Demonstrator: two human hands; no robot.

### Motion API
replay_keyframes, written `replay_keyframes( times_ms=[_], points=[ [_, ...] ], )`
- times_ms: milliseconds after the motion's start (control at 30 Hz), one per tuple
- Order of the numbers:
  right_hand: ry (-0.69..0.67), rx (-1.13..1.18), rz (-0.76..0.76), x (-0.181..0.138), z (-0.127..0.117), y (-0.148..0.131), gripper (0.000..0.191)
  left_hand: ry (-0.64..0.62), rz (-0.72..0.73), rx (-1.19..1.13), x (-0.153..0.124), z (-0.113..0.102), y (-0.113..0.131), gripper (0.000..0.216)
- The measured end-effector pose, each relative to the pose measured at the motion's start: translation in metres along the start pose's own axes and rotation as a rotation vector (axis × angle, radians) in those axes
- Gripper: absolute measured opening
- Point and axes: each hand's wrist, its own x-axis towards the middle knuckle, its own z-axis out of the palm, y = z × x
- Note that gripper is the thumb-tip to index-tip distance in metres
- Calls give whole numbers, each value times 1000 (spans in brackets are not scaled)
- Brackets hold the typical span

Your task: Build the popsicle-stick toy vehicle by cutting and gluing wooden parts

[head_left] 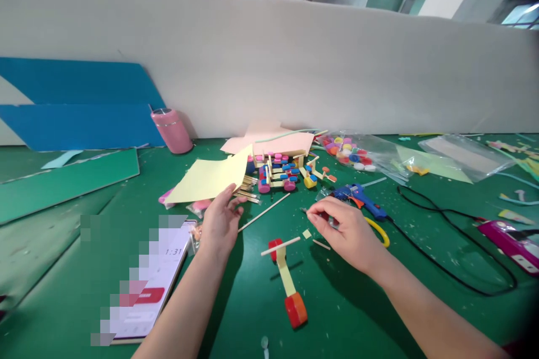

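My left hand (223, 217) is half curled with its fingers apart, at the lower edge of a pale yellow sheet (206, 176); whether it touches the sheet I cannot tell. My right hand (343, 230) is closed in a pinch, a tiny dark tip showing at the fingertips. Between my hands lies a small model (286, 277) with a pale strip, red and orange end pieces and a thin stick (281, 245) across its far end. Close by are a small yellow square (307, 234), a short stick (321, 244) and a longer stick (265, 212).
A blue glue gun (362, 200) lies beyond my right hand, its black cord (438, 277) looping right towards a magenta power strip (509, 244). Several small wheeled models (278, 174) and bagged bottle caps (347, 151) are further back. Left are a phone (155, 286) and a pink cup (172, 132).
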Motion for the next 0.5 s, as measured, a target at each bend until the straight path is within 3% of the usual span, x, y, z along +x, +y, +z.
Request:
replay_keyframes(
  times_ms=[167,367,500],
  points=[
    [-37,289,68,15,7,-22,22,-85,174,29,-44,3,13,25],
    [-160,683,137,36,14,-56,46,-223,592,567,-88,-1,5,37],
    [-134,870,102,45,23,-62,21,-307,940,954,-98,-7,0,45]
  ],
)
